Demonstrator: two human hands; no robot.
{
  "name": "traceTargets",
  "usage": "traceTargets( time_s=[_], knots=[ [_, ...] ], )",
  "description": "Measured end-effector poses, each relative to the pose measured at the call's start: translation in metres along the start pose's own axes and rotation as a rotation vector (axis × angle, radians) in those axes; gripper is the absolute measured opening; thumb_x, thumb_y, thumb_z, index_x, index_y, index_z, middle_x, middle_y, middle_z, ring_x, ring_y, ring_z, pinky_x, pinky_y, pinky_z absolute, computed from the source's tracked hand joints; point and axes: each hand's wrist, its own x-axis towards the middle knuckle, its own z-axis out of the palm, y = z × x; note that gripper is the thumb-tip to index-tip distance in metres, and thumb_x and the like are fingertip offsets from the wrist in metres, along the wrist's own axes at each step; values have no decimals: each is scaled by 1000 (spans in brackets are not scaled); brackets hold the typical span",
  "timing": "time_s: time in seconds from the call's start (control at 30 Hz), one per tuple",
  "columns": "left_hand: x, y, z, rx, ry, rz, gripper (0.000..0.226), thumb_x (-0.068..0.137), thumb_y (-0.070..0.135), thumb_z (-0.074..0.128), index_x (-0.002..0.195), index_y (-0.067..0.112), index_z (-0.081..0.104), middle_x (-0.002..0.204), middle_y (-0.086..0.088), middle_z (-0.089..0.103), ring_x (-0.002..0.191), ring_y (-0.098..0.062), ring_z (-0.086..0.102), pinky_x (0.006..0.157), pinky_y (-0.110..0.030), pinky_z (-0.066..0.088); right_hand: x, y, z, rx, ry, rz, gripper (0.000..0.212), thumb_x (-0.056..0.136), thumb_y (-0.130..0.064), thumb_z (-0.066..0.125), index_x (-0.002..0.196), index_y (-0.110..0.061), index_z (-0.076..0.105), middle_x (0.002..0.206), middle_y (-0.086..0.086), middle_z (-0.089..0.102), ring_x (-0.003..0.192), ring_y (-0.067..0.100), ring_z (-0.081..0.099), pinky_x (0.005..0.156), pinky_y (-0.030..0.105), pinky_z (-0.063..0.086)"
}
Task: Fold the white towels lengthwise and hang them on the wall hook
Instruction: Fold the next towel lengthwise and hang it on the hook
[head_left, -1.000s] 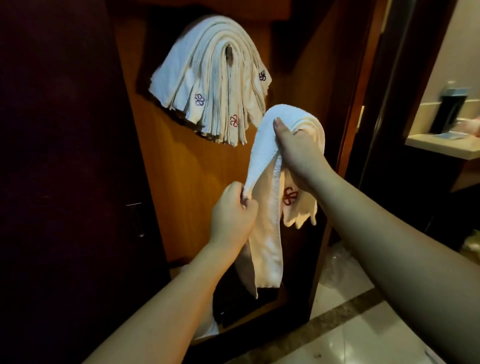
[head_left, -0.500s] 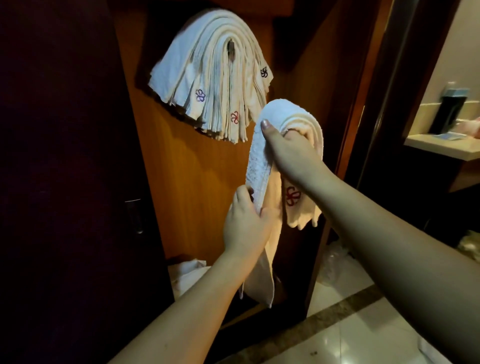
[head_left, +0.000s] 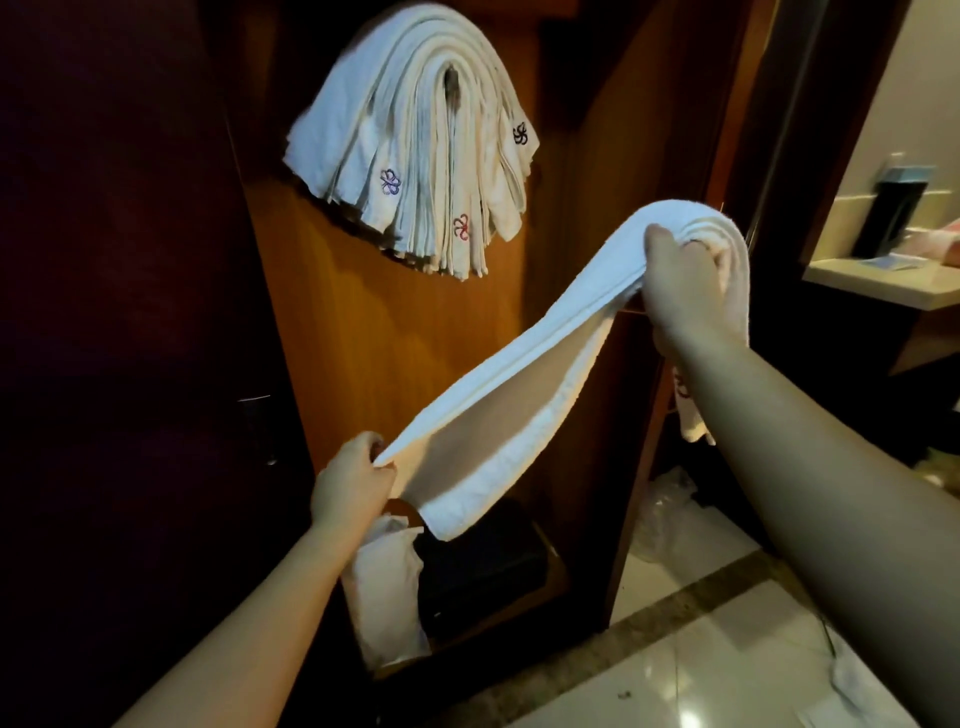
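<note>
The long folded white terry towel (head_left: 524, 374) stretches from the left hand (head_left: 353, 486), low at the left, up to the right hand (head_left: 685, 291). Above and left of it, the thick bundle of folded white towels (head_left: 415, 156) hangs on the orange-brown wooden wall panel (head_left: 363, 332).

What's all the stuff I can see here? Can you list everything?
white folded terry towel: one, stretched between both hands
hung white towels with embroidered emblems: one bunch, draped on the brown wooden wall panel
white cloth pile: one, low in the cabinet
dark box: one, on the pale counter, right
glossy tiled floor: pale, lower right
left hand: grip pinches the towel's lower end
right hand: grip holds the upper end
</note>
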Motion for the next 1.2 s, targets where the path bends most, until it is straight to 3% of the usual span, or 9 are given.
traceTargets(
  time_s=[0.07, 0.17, 0.27, 0.4, 0.5, 0.57, 0.8, 1.07, 1.2],
  knots=[
    [6, -11, -10, 7, -13, 57, 26, 90, 19, 62, 115, 18, 69, 107, 1, 63, 95, -19, 59, 71, -31, 42, 7, 8, -2, 55, 32, 60, 30, 98, -35, 44, 101, -12, 62, 78, -5, 62, 71, 12, 59, 57, 24, 39],
    [5, -19, -23, -159, -60, 28, 6, 90, 17, 66, 93, 21, 69, 96, 1, 64, 87, -19, 59, 65, -30, 39, 13, 20, -2, 133, 56, 161, 24, 95, -37, 45, 88, -19, 58, 79, -4, 60, 76, 13, 59, 63, 26, 42],
    [4, -19, -46, -730, -3, -3, 25, 87, 0, 65, 77, 22, 68, 82, 2, 68, 84, -20, 62, 73, -31, 42, 21, 31, -2, 275, 94, 244, 21, 92, -40, 47, 90, -22, 59, 90, -2, 67, 90, 16, 67, 75, 31, 52],
    [0, -8, -83, -1397, 84, 37, 18, 85, 8, 68, 100, 18, 70, 88, 3, 74, 86, -13, 70, 81, -31, 57, 23, 36, 4, 495, 103, 280, 14, 94, -31, 49, 92, -20, 59, 89, -3, 70, 95, 17, 70, 85, 32, 57],
    [-15, -11, -74, -1109, -196, -40, 44, 54, 35, 94, 92, 21, 79, 92, 2, 77, 90, -16, 73, 79, -33, 60, 19, 40, 11, 623, 126, 320, 9, 96, -25, 52, 93, -18, 58, 91, 2, 73, 91, 18, 72, 91, 42, 58],
    [-21, -18, -68, -917, -253, -14, 33, 73, 17, 83, 105, 17, 74, 103, -5, 76, 107, -29, 69, 84, -37, 56, 18, 49, 12, 615, 136, 361, 12, 94, -26, 55, 99, -16, 59, 93, 4, 74, 90, 19, 73, 89, 43, 59],
    [-20, -25, -92, -1170, -150, -38, 39, 89, -11, 52, 80, 23, 71, 88, 0, 75, 75, -16, 72, 58, -27, 59, 18, 85, 3, 638, 192, 466, 24, 84, -27, 61, 105, -15, 60, 100, 3, 74, 92, 21, 74, 85, 39, 60],
    [-25, -33, -101, -1056, -252, -40, 58, 96, -10, 43, 62, 27, 73, 78, 4, 71, 64, -13, 65, 43, -20, 43, 18, 87, -5, 642, 189, 487, 38, 83, -31, 65, 117, -15, 58, 102, 3, 75, 91, 21, 74, 83, 37, 60],
    [-32, -38, -102, -1081, -313, -40, 60, 95, -12, 37, 57, 22, 69, 81, 3, 72, 76, -17, 68, 49, -21, 45, 15, 90, -8, 632, 170, 510, 42, 78, -33, 67, 115, -15, 59, 106, 3, 73, 95, 21, 71, 88, 38, 58]
  ],
)
